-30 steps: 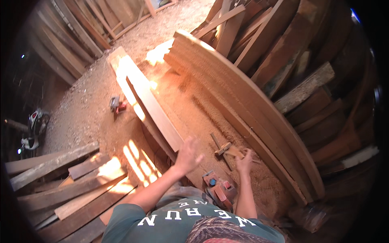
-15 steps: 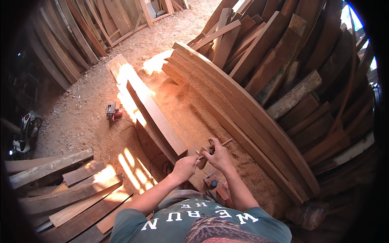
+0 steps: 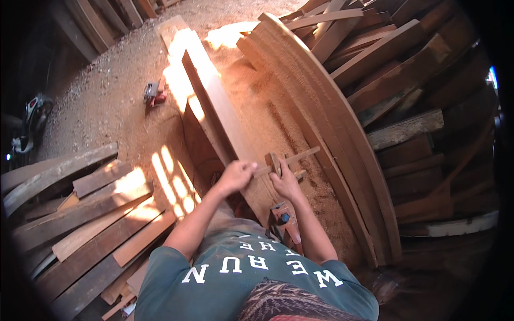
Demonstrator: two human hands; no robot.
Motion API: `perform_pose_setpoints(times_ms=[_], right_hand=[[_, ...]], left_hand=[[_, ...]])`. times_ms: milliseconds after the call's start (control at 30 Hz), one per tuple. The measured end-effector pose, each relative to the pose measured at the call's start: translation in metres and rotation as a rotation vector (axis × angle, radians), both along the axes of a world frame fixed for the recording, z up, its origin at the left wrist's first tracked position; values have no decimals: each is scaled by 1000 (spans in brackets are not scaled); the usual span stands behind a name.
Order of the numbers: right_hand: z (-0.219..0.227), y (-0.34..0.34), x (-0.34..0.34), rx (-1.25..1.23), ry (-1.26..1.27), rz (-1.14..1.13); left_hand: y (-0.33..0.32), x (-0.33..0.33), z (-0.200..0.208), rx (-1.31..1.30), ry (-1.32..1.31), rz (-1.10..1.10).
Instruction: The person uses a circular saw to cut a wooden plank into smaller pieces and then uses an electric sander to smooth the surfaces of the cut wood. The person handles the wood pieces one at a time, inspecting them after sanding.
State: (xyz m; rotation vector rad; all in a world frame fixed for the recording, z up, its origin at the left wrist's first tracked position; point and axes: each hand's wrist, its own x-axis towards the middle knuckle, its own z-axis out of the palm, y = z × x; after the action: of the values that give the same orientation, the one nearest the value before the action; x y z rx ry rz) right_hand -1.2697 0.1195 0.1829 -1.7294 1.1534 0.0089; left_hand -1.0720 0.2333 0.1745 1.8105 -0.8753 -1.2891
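Broadly, dusty ground spreads beyond a row of long boards, which lie side by side along the right with sawdust strewn before them. Past these, rough timber is heaped toward the right edge. A long pale plank runs from the far end back toward the person, and shorter loose boards are piled at the lower left. A red power tool rests on the ground beside the plank, and a second tool with a blue knob sits just in front of the person's body.

Both hands are busy: the left hand pinches the near end of a thin wooden stick, while the right hand is wrapped round a small block on that stick. They are over the plank's near end; whether they touch it cannot be told.

As for progress, the stick already passes the block, apparently through it, so the handling looks partway along. Neither piece has been let go, and no marks can be made out on the plank, so how much remains is unclear.
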Motion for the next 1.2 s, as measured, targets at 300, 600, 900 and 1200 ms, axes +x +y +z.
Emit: perform_pose_setpoints(times_ms=[300,600,900,1200], right_hand=[[-31,-39,110,-91,119,179],[-30,-27,84,38,172,168],[-75,-90,204,-194,16,162],[-50,-19,71,-79,267,213]], left_hand=[[-27,131,-121,88,-85,236],[-23,122,-130,138,-166,-57],[-35,145,-111,110,83,16],[-28,128,-112,72,137,70]])
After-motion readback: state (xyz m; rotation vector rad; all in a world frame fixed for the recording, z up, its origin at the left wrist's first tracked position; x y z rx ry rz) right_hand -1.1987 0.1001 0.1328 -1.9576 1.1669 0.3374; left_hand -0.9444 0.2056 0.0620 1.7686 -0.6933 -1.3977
